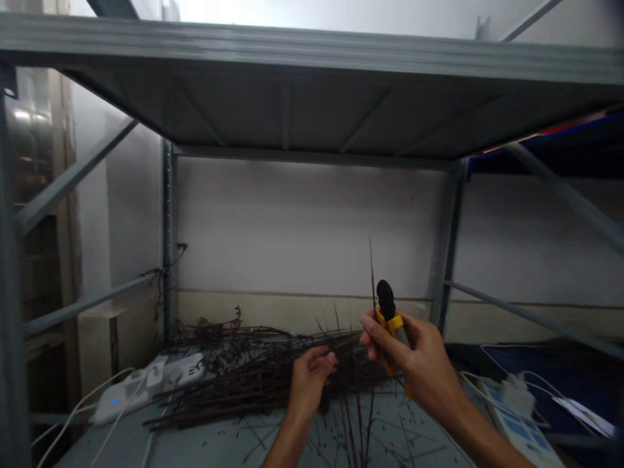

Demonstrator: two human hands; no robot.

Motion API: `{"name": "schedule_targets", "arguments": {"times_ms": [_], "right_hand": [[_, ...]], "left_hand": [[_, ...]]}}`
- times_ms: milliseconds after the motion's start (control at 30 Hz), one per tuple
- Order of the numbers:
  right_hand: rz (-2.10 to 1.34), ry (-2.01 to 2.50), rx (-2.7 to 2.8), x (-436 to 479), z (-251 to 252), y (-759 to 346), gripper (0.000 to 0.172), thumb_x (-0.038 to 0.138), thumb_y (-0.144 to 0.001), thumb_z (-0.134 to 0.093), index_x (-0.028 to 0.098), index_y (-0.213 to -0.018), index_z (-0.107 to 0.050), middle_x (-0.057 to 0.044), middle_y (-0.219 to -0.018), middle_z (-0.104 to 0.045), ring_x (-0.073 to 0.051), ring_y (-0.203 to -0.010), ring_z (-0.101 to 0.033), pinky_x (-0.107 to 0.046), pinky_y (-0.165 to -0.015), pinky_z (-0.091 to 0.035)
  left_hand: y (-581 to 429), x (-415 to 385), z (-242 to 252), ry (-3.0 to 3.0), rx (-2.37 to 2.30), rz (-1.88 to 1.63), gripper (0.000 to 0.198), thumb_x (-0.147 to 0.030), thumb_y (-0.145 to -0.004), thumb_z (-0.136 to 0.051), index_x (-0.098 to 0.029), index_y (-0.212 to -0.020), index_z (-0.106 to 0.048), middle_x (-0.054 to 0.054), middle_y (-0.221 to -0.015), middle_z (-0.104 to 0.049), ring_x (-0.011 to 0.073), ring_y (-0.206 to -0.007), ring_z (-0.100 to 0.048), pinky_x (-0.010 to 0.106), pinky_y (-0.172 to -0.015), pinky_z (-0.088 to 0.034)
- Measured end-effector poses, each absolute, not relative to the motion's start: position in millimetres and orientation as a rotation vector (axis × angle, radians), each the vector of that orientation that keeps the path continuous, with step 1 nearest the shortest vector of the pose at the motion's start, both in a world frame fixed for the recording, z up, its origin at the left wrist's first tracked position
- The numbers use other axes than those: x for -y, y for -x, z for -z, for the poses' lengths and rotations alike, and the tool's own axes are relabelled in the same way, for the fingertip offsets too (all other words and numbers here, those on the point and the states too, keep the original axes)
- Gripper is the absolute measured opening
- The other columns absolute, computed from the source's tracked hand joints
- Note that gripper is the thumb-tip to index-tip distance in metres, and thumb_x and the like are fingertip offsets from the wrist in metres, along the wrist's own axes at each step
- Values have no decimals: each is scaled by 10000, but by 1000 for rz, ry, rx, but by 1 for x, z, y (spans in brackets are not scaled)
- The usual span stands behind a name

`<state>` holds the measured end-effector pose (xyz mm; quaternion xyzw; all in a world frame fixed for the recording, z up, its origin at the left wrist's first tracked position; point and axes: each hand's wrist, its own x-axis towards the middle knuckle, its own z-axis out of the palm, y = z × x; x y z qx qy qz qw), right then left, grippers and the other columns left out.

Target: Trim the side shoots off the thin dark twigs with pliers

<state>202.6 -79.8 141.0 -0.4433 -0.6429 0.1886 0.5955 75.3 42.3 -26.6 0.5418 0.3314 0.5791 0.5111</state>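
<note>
My right hand [414, 354] is wrapped round cutting pliers [386, 299] with a black head and yellow-and-grey handles, the head pointing up. A thin dark twig [371, 273] rises upright from between the thumb and fingers of the same hand, beside the pliers. Lower and to the left, my left hand [312, 377] has its fingers curled in towards the thumb; what they hold, if anything, I cannot make out. Behind both hands lies a heap of dark dry twigs [253, 383] on the grey shelf [195, 448]. More thin stems [358, 429] stand in front, between my hands.
A white power strip [146, 387] with plugs and cables lies at the left. Overhead runs the metal edge of an upper shelf [312, 49], with posts at both sides. Plugs and another power strip [519, 416] are at the right. Small broken bits litter the surface.
</note>
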Motion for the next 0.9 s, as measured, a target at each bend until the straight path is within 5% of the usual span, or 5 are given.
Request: {"name": "schedule_targets", "arguments": {"times_ms": [167,367,500,667,900], "right_hand": [[-475,1014,1471,79,-139,-208,428,597,-809,-712,173,-818,-654,-27,-604,-661,-145,-473,-564,-245,-416,-444],[-449,1005,1475,86,-141,-211,424,597,-814,-708,176,-825,-656,-29,-604,-660,-153,-479,-573,-254,-430,-459],[-342,1058,1474,81,-139,-223,399,580,-837,-690,182,-848,-676,-38,-625,-689,-176,-514,-622,-266,-455,-482],[147,1195,1544,52,-133,-258,335,508,-888,-651,207,-1014,-724,-90,-969,-782,-285,-897,-741,-394,-801,-585],[723,1084,1827,28,-129,-295,334,266,-892,-619,194,-1217,-644,-113,-1127,-752,-280,-1002,-731,-429,-882,-602]], "left_hand": [[-98,-56,34,-1274,-880,-1487,905,-582,-593,-863,-59,-1285,-605,238,-1258,-638,325,-1144,-606,381,-965,-451],[-115,-61,32,-1268,-776,-1429,671,-607,-642,-814,-69,-1029,-714,130,-806,-731,246,-730,-674,325,-673,-487],[-108,-48,16,-1276,-675,-1466,569,-595,-798,-700,-85,-1049,-726,112,-798,-732,197,-673,-644,282,-599,-457],[-96,-24,-3,-1290,-530,-1485,494,-537,-857,-680,-95,-1072,-718,56,-725,-669,152,-577,-596,258,-532,-456],[-91,-4,-13,-1249,-389,-1439,453,-549,-849,-692,-118,-988,-705,8,-656,-592,125,-508,-557,224,-449,-428]]}}
